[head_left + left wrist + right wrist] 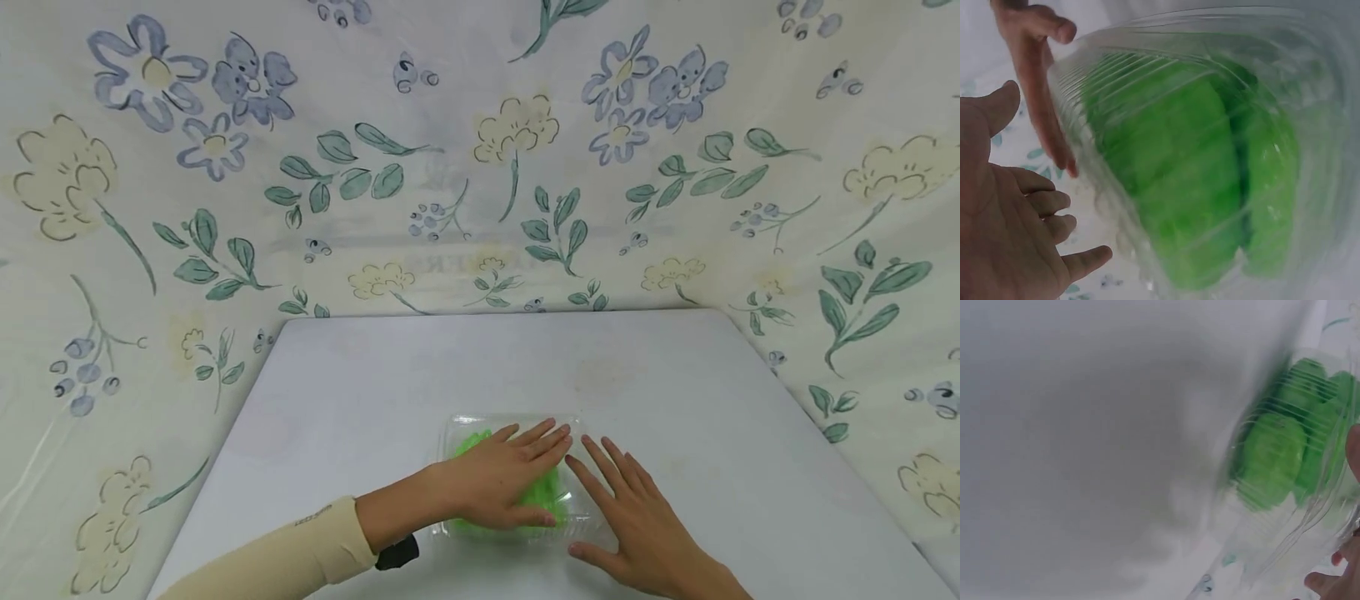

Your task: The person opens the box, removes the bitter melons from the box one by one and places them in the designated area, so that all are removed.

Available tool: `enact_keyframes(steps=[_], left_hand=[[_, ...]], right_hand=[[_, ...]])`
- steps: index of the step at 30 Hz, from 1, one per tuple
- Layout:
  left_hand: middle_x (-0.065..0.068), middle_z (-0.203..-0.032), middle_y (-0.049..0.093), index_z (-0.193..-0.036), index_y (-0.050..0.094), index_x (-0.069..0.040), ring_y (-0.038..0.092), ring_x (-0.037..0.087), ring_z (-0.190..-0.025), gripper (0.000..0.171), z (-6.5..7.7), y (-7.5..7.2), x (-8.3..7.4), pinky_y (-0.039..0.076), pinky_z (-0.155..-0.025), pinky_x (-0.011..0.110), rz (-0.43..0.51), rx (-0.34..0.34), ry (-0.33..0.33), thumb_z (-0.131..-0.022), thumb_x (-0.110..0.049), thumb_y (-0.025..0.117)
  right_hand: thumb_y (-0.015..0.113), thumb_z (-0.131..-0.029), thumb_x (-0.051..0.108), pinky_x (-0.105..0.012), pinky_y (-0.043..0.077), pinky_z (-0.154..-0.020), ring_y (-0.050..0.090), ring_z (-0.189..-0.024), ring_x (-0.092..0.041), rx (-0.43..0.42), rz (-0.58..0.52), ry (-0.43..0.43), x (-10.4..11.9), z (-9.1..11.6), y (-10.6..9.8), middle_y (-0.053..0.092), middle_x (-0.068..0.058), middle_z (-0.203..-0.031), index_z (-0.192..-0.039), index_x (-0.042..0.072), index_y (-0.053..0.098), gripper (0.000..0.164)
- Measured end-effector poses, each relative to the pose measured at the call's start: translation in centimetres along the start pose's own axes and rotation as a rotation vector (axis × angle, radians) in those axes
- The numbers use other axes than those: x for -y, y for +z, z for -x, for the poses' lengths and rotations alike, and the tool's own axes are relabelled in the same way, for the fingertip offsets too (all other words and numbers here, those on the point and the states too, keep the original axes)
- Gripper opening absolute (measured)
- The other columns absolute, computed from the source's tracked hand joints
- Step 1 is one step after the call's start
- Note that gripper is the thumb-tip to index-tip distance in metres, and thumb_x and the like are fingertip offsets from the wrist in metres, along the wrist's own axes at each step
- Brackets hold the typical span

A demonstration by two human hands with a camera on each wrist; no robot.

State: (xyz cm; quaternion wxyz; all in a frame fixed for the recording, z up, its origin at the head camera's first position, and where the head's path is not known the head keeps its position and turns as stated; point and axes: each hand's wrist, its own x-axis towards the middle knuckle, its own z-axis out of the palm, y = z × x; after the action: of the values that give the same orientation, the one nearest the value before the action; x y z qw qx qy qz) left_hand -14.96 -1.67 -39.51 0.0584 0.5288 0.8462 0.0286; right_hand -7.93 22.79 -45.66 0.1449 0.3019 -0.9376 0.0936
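Beneath the left hand [498, 483], fingers straight — the right hand [637, 517] spread just beside, neither gripping — sits a clear container [573, 504], green pieces [543, 492] already inside; whether its lid is fastened, I cannot tell.

Wears, above the bare left hand [498, 483], a cream-beige fabric sleeve [296, 557], marked near its end with a short line of small dark lettering [313, 515]. Carries a small black piece [399, 552] beside the sleeve's edge, possibly a camera housing, too shadowed to be sure. Has a bare right hand [641, 525].
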Motion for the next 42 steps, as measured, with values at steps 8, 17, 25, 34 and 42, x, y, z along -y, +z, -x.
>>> enact_keyframes(steps=[8,17,25,34,42], left_hand=[[0.003,-0.164,0.0,-0.159,0.004,-0.011,-0.009,0.017,-0.148,0.103,-2.4,0.9,-1.0,0.02,-0.115,0.051,-0.077,0.105,-0.024,-0.088,-0.077,0.04],[-0.001,-0.162,-0.013,-0.159,-0.001,-0.014,-0.015,0.013,-0.146,0.112,-4.7,0.4,-2.2,0.017,-0.117,0.045,-0.165,0.201,0.003,-0.081,-0.085,0.04],[-0.002,-0.163,-0.014,-0.159,-0.002,-0.018,-0.012,0.014,-0.147,0.114,-5.4,0.1,-3.0,0.02,-0.116,0.045,-0.268,0.291,-0.005,-0.079,-0.086,0.042],[-0.002,-0.164,-0.009,-0.159,0.0,-0.018,-0.008,0.014,-0.148,0.112,-5.8,-0.6,-2.7,0.025,-0.114,0.044,-0.278,0.331,0.006,-0.081,-0.082,0.047],[-0.001,-0.164,-0.004,-0.16,0.005,-0.024,-0.005,0.022,-0.149,0.11,-7.4,-0.8,-2.7,0.022,-0.113,0.053,-0.312,0.287,-0.02,-0.078,-0.087,0.041]], right_hand=[[0.07,-0.079,0.065,-0.048,0.021,-0.114,0.016,-0.147,-0.03,-0.01,-0.018,0.125,-0.3,2.0,1.2,0.017,-0.011,-0.162,-0.157,0.006,0.02,0.11],[0.062,-0.088,0.063,-0.059,0.044,-0.095,0.034,-0.138,-0.041,0.074,-0.1,0.259,-0.5,2.9,1.8,0.027,-0.023,-0.156,-0.153,-0.005,0.022,0.103],[0.066,-0.092,0.047,-0.058,0.044,-0.096,0.041,-0.134,-0.041,0.109,-0.136,0.291,-0.6,3.3,2.4,0.036,-0.026,-0.151,-0.147,-0.01,0.033,0.086],[0.065,-0.093,0.049,-0.056,0.043,-0.098,0.042,-0.134,-0.038,0.114,-0.165,0.252,-0.9,3.1,2.0,0.037,-0.023,-0.151,-0.148,-0.008,0.03,0.087],[0.063,-0.095,0.045,-0.055,0.045,-0.095,0.046,-0.131,-0.038,0.06,-0.217,0.219,-0.9,3.1,2.0,0.038,-0.024,-0.15,-0.15,-0.007,0.028,0.083]])
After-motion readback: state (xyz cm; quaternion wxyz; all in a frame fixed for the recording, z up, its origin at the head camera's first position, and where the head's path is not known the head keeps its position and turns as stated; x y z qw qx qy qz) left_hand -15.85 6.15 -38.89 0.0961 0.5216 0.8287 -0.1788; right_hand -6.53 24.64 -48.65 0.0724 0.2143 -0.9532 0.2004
